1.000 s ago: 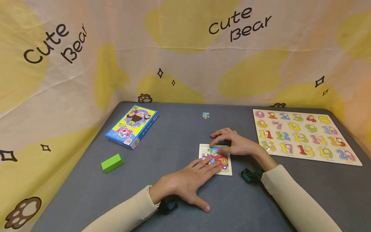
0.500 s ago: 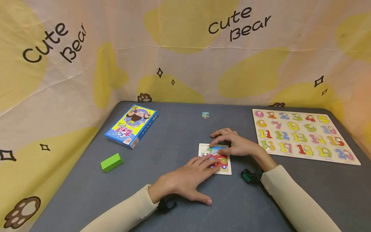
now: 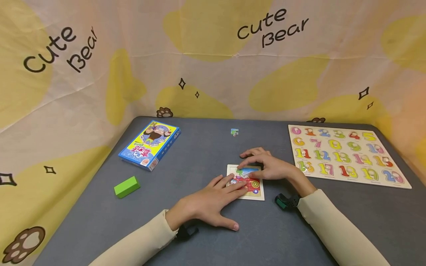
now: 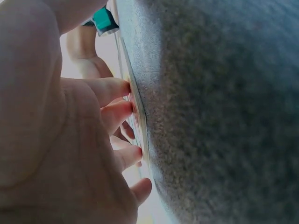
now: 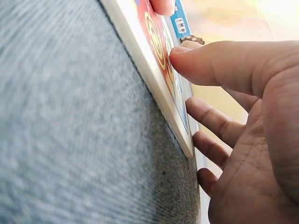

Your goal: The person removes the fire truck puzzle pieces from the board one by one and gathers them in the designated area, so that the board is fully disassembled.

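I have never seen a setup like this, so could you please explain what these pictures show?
No robot here: a person works bare-handed. The wide picture comes from a camera worn on the head; the two close-ups come from cameras on the wrists.

On the dark table lies a small framed picture puzzle. The left hand lays its fingers across it; the right hand reaches over its far right corner, thumb apparently touching it. Neither hand visibly lifts anything.

Beyond the puzzle is a small loose piece. A number board lies to the right, a blue-and-yellow box and a green block to the left.
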Demonstrator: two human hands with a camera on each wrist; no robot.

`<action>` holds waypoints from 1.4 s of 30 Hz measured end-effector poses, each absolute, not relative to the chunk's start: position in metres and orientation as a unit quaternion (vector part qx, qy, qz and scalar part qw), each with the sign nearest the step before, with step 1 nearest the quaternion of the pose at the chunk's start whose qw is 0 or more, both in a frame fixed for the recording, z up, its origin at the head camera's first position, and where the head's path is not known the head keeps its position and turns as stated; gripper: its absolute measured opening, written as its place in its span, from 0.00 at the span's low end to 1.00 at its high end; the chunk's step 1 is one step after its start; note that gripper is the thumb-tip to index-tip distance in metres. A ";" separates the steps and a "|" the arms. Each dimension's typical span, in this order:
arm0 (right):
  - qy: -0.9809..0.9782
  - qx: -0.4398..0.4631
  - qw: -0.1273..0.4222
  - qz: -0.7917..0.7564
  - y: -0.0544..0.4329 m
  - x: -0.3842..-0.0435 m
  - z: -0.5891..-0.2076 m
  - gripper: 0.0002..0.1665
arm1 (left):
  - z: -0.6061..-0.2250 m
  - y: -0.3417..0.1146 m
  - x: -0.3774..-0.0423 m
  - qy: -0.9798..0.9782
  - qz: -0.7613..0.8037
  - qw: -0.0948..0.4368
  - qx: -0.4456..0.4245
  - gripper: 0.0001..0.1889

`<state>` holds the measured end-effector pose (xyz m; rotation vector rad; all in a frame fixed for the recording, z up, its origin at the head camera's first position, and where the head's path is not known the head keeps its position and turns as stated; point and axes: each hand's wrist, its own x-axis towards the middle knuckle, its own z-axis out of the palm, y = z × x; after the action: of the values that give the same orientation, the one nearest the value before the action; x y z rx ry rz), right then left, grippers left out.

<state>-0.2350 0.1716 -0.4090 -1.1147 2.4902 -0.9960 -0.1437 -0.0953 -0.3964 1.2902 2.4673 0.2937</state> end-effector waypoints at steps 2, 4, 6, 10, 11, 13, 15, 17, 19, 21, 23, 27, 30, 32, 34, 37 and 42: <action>0.854 -0.384 0.115 -0.332 0.171 -0.235 -0.408 0.24 | -0.397 -0.096 -0.143 0.869 0.099 0.172 0.453 0.52; 0.855 -0.387 0.113 -0.325 0.169 -0.234 -0.407 0.24 | -0.397 -0.096 -0.143 0.869 0.096 0.174 0.453 0.53; 0.857 -0.388 0.112 -0.320 0.168 -0.233 -0.407 0.24 | -0.397 -0.097 -0.143 0.870 0.092 0.176 0.452 0.54; 0.858 -0.387 0.113 -0.317 0.167 -0.232 -0.407 0.25 | -0.397 -0.097 -0.142 0.871 0.088 0.174 0.450 0.54; 0.858 -0.386 0.114 -0.318 0.166 -0.232 -0.407 0.25 | -0.397 -0.097 -0.142 0.872 0.088 0.174 0.450 0.54; 0.859 -0.385 0.115 -0.319 0.166 -0.232 -0.407 0.25 | -0.397 -0.097 -0.142 0.872 0.088 0.173 0.450 0.54; 0.860 -0.384 0.115 -0.317 0.166 -0.232 -0.407 0.26 | -0.397 -0.097 -0.142 0.871 0.087 0.172 0.451 0.54; 0.861 -0.383 0.117 -0.315 0.165 -0.231 -0.408 0.26 | -0.397 -0.097 -0.143 0.871 0.086 0.172 0.452 0.54; 0.862 -0.382 0.118 -0.313 0.165 -0.231 -0.408 0.27 | -0.396 -0.097 -0.143 0.870 0.085 0.173 0.453 0.54; 0.863 -0.381 0.118 -0.311 0.165 -0.230 -0.408 0.26 | -0.396 -0.097 -0.143 0.870 0.083 0.173 0.455 0.55; 0.864 -0.380 0.117 -0.310 0.165 -0.230 -0.408 0.26 | -0.396 -0.097 -0.143 0.870 0.081 0.173 0.455 0.55; 0.865 -0.376 0.122 -0.309 0.165 -0.231 -0.408 0.26 | -0.396 -0.096 -0.142 0.870 0.078 0.174 0.454 0.55; 0.867 -0.373 0.125 -0.307 0.164 -0.230 -0.407 0.28 | -0.396 -0.096 -0.143 0.870 0.079 0.175 0.454 0.55; 0.867 -0.373 0.124 -0.305 0.164 -0.230 -0.407 0.29 | -0.396 -0.096 -0.143 0.870 0.081 0.177 0.453 0.54; 0.868 -0.374 0.124 -0.303 0.164 -0.230 -0.407 0.30 | -0.395 -0.096 -0.143 0.870 0.081 0.178 0.452 0.54; 0.867 -0.375 0.126 -0.303 0.164 -0.231 -0.409 0.30 | -0.394 -0.095 -0.142 0.871 0.080 0.180 0.449 0.54; 0.868 -0.372 0.128 -0.302 0.164 -0.232 -0.410 0.29 | -0.394 -0.095 -0.143 0.872 0.084 0.184 0.447 0.54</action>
<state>-0.2317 0.1640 -0.4097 -1.0821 2.5254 -0.8791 -0.1427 -0.0950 -0.3936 1.2594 2.4577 0.2369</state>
